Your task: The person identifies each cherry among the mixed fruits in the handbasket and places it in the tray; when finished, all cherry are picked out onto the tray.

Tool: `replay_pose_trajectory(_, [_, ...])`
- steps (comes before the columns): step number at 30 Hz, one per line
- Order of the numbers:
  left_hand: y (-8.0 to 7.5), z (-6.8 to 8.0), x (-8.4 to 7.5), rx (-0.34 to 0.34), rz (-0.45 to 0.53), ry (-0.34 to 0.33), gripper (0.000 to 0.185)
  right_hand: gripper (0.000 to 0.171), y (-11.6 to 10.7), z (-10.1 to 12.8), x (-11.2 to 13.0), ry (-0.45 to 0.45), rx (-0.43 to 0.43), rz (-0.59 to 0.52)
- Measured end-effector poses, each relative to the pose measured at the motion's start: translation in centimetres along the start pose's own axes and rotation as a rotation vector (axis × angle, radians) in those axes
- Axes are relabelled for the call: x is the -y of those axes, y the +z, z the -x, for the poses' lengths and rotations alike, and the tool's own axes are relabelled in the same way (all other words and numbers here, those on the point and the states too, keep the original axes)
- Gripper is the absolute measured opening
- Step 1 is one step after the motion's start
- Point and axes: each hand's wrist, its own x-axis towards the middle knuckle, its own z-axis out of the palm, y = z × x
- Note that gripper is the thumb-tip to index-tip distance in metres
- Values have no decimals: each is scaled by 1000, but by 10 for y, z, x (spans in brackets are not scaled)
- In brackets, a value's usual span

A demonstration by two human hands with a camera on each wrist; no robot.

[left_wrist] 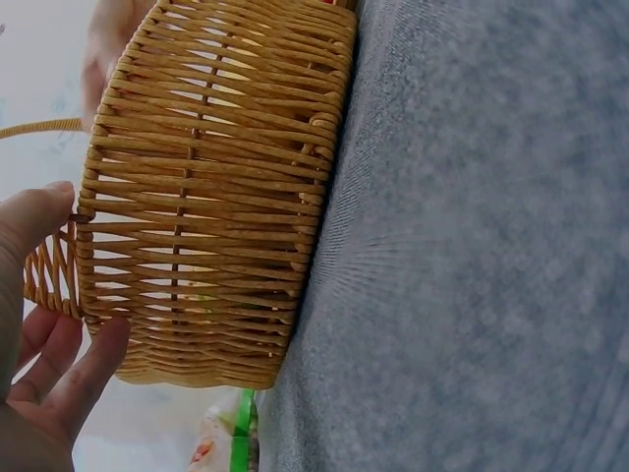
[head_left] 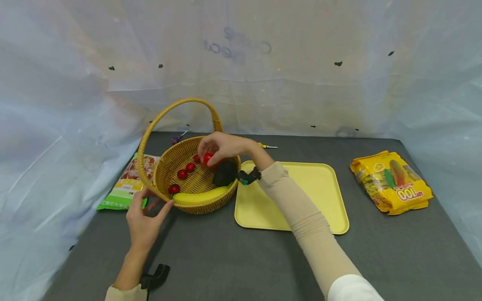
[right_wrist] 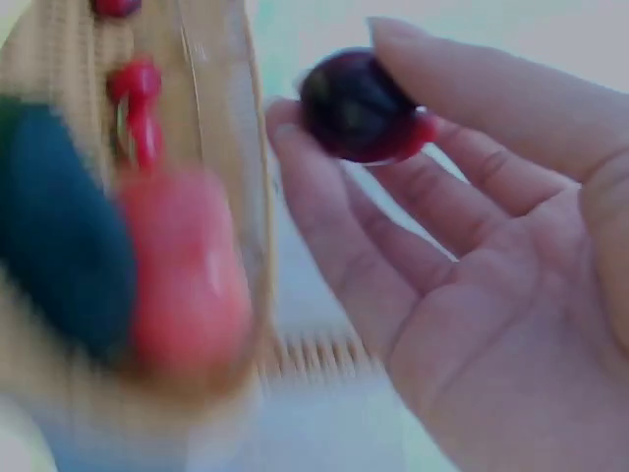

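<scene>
Right hand (head_left: 220, 146) over basket (head_left: 165, 167), fingertips pinching a small red fruit (right_wrist: 359, 106). Left hand (head_left: 144, 219) fingers straight, pressed against basket's near-left wall. Basket sits left on worktop (head_left: 226, 259), holding banana (head_left: 199, 195), dark avocado (head_left: 224, 173), more red fruits. Yellow tray (head_left: 324, 200) just right of it.

yellow snack bag (head_left: 391, 182), upside-down print "LOT 100"

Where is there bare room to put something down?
The yellow tray is bare, and so is the grey table in front of it and between it and the snack bag. The basket is crowded with fruit and both hands.
</scene>
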Motion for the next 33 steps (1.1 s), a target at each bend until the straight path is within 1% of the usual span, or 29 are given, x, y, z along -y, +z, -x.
replay_pose_trajectory(3, [1, 1, -1, -1, 7, -3, 67, 27, -19, 46, -10, 30, -92, -37])
replay_pose_trajectory(6, [1, 0, -3, 2, -4, 6, 67, 24, -30, 94, -28, 114, -157, -50])
replay_pose_trajectory(9, [0, -1, -3, -4, -4, 25, 68, 23, -33, 133, -48, 176, -171, -27])
replay_pose_trajectory(12, [-2, -2, -2, -8, -1, 42, 67, 26, -29, 158, -66, 229, -180, 0])
replay_pose_trajectory(16, [-3, -3, -2, -8, 1, 46, 66, 30, -22, 173, -84, 276, -214, 31])
replay_pose_trajectory(19, [-2, -3, -2, -9, 1, 39, 67, 29, -18, 177, -92, 268, -236, 68])
replay_pose_trajectory(23, [-2, -3, -2, -17, -5, 27, 66, 29, -16, 178, -94, 257, -257, 124])
replay_pose_trajectory(29, [-1, -3, -2, -15, -9, 18, 66, 28, -14, 179, -94, 290, -274, 185])
replay_pose_trajectory(33, [-1, -4, -3, -13, -9, 16, 65, 27, -13, 180, -95, 283, -275, 221])
